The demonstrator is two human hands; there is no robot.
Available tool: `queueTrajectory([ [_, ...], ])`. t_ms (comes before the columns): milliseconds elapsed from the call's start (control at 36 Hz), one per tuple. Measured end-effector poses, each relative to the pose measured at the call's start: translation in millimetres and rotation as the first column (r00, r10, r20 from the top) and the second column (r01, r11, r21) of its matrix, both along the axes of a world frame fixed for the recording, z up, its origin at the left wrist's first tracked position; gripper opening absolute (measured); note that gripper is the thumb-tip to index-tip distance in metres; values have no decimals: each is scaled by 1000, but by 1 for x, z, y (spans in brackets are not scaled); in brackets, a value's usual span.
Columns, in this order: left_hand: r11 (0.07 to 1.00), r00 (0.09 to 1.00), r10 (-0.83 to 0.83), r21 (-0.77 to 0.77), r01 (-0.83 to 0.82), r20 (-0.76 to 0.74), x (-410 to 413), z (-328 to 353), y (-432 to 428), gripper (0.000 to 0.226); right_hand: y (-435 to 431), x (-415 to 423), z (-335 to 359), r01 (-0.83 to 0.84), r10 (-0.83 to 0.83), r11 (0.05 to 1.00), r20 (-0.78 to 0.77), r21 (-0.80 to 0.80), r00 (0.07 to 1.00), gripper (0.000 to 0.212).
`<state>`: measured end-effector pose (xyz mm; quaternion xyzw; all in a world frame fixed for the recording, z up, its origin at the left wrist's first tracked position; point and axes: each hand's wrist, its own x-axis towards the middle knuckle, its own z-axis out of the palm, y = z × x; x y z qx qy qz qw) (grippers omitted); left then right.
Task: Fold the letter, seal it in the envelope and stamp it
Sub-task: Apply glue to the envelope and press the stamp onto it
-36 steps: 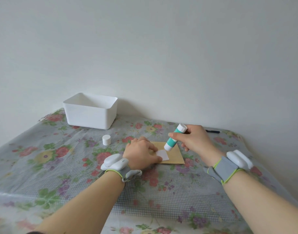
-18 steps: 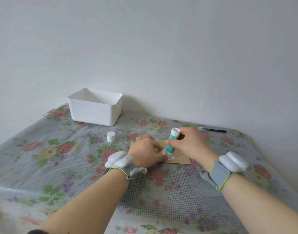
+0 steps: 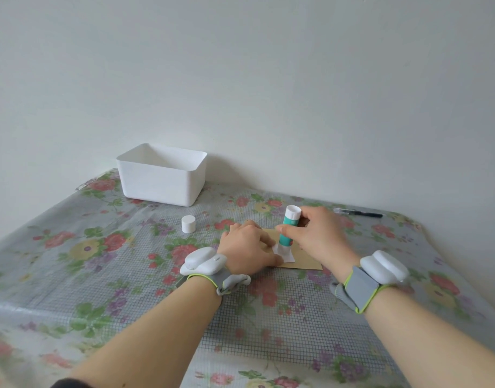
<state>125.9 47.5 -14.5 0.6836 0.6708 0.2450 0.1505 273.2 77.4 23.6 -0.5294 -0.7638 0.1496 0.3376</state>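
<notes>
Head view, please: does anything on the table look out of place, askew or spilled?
Nothing spilled or damaged. The white cap stands apart from the glue stick, which the right hand grips; the white square lies slightly askew on the envelope.

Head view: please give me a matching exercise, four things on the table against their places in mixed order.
1 glue stick
2 white cap
3 white bin
4 pen

a lying flat, far right
b gripped by the right hand, tip on the small white paper
c standing alone, left of the left hand
d farthest back on the left

Pairs: 1-b, 2-c, 3-d, 4-a
</notes>
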Motion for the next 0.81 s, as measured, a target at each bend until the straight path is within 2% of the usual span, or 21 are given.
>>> queueTrajectory([
  [83, 1000, 1000, 0, -2, 0, -1, 0, 1, -1, 42, 1, 2, -1, 89, -88, 991, -20, 103, 996, 28],
  [194, 1000, 999, 7, 7, -6, -38, 2, 3, -3, 47, 5, 5, 1, 130, -126, 988, -44, 88, 991, 29],
  [389, 996, 998, 6, 91, -1, -56, 7, 4, -11, 29, 7, 2, 0, 51, -53, 998, -55, -34, 997, 29],
  [611, 979, 974, -173, 83, 186, -146, -8, 3, -16, 28, 8, 0, -2, 3, -5, 999, -44, -46, 999, 30],
  [806, 975, 954, -200, 51, 217, -222, -9, 9, -15, 29, 9, -4, 1, -51, 52, 998, 10, -39, 999, 28],
])
